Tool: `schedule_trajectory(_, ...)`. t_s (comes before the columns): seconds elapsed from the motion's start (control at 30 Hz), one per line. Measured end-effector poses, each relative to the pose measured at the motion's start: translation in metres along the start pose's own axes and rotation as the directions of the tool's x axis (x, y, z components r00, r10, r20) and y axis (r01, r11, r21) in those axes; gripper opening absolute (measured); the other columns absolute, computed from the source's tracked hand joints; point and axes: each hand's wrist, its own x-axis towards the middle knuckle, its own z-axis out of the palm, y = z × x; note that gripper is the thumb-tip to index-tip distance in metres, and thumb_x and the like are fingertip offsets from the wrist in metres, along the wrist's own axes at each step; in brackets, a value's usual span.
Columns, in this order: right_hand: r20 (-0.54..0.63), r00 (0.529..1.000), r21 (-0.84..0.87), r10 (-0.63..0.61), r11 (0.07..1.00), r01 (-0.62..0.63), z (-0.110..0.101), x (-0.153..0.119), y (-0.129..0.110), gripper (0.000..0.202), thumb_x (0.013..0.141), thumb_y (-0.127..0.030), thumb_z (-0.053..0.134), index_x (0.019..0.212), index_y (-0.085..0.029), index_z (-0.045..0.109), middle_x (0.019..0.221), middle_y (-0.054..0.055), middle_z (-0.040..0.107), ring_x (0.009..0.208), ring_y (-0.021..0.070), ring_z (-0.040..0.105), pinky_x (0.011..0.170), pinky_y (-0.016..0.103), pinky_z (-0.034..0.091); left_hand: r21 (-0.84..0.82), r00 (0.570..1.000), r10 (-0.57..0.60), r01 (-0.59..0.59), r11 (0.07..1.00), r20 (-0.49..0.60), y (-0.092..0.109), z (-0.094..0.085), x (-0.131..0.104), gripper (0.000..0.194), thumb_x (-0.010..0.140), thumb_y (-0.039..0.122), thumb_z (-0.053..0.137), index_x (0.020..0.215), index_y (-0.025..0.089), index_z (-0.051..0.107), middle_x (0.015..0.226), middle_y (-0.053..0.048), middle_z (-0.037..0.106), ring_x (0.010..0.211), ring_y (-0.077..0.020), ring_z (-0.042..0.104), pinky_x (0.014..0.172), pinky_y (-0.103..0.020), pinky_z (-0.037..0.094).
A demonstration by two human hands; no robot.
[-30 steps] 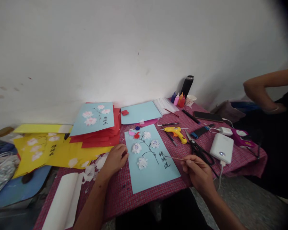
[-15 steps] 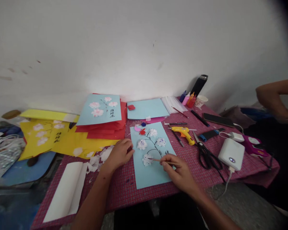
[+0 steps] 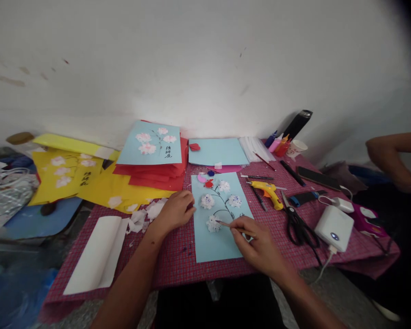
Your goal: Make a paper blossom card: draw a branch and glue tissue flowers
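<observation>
While the left hand [image 3: 178, 210] curls loosely open beside the blue sheet [image 3: 214, 249], the right hand [image 3: 256, 242] pinches a thin stick [image 3: 223, 224].

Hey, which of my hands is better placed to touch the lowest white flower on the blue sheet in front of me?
Probably your right hand: it holds a thin stick with its tip at that flower. Your left hand shows no tool and lies by the sheet's left edge.
</observation>
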Motion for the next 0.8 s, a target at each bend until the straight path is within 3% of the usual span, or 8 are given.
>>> schedule_trajectory(0.23, 0.072, 0.997, -0.061, -0.024, 0.998, 0.029, 0.001, 0.009, -0.004, 0.012, 0.088, -0.018, 0.056, 0.092, -0.023, 0.066, 0.082, 0.003, 0.068, 0.073, 0.0183, 0.063, 0.066, 0.029, 0.045, 0.004, 1.000, 0.011, -0.011, 1.000, 0.001, 0.001, -0.001, 0.000, 0.004, 0.085, 0.024, 0.057, 0.085, 0.020, 0.056, 0.101, -0.007, 0.061, 0.098, -0.0235, 0.057, 0.089, -0.038, 0.044)
schedule_trajectory(0.37, -0.051, 0.998, -0.050, -0.032, 0.998, 0.029, -0.018, 0.022, 0.001, 0.010, 0.089, -0.023, 0.057, 0.090, -0.024, 0.067, 0.082, 0.005, 0.068, 0.074, 0.0196, 0.063, 0.068, 0.031, 0.047, -0.011, 1.000, 0.001, -0.001, 1.000, -0.008, 0.002, -0.001, -0.001, 0.003, 0.085, 0.024, 0.056, 0.085, 0.021, 0.056, 0.099, -0.006, 0.061, 0.096, -0.0234, 0.057, 0.089, -0.038, 0.044)
schedule_trajectory(0.43, -0.165, 0.986, -0.045, -0.011, 0.999, 0.004, -0.032, 0.044, 0.008, 0.011, 0.088, -0.027, 0.058, 0.089, -0.023, 0.068, 0.082, 0.005, 0.069, 0.074, 0.0199, 0.063, 0.069, 0.032, 0.048, -0.014, 1.000, -0.003, 0.003, 1.000, -0.012, 0.002, -0.001, -0.001, 0.002, 0.085, 0.023, 0.056, 0.085, 0.021, 0.056, 0.099, -0.006, 0.061, 0.095, -0.0235, 0.057, 0.088, -0.037, 0.044)
schedule_trajectory(0.57, -0.242, 0.967, 0.006, 0.083, 0.996, -0.084, -0.048, 0.112, 0.035, 0.017, 0.085, -0.033, 0.057, 0.086, -0.019, 0.068, 0.074, 0.003, 0.067, 0.064, 0.0166, 0.058, 0.058, 0.027, 0.044, -0.014, 1.000, -0.003, 0.002, 1.000, -0.028, 0.002, -0.001, -0.002, 0.001, 0.084, 0.021, 0.056, 0.084, 0.021, 0.055, 0.100, -0.007, 0.061, 0.096, -0.0239, 0.057, 0.086, -0.037, 0.045)
schedule_trajectory(0.67, -0.226, 0.964, 0.048, 0.140, 0.990, -0.133, -0.042, 0.156, 0.060, 0.021, 0.080, -0.036, 0.058, 0.081, -0.016, 0.067, 0.067, 0.004, 0.064, 0.059, 0.0160, 0.057, 0.053, 0.026, 0.042, -0.021, 0.999, 0.002, -0.003, 1.000, -0.046, 0.001, 0.000, -0.002, 0.001, 0.083, 0.021, 0.056, 0.084, 0.021, 0.055, 0.097, -0.006, 0.061, 0.093, -0.0232, 0.057, 0.085, -0.037, 0.045)
schedule_trajectory(0.8, -0.179, 0.964, 0.119, 0.198, 0.977, -0.179, -0.020, 0.177, 0.080, 0.024, 0.078, -0.037, 0.058, 0.083, -0.016, 0.067, 0.069, 0.004, 0.066, 0.059, 0.0167, 0.061, 0.053, 0.026, 0.044, -0.002, 0.998, -0.002, 0.002, 1.000, -0.056, -0.002, 0.003, -0.002, 0.003, 0.082, 0.023, 0.057, 0.082, 0.021, 0.055, 0.093, -0.005, 0.060, 0.089, -0.0229, 0.056, 0.081, -0.036, 0.044)
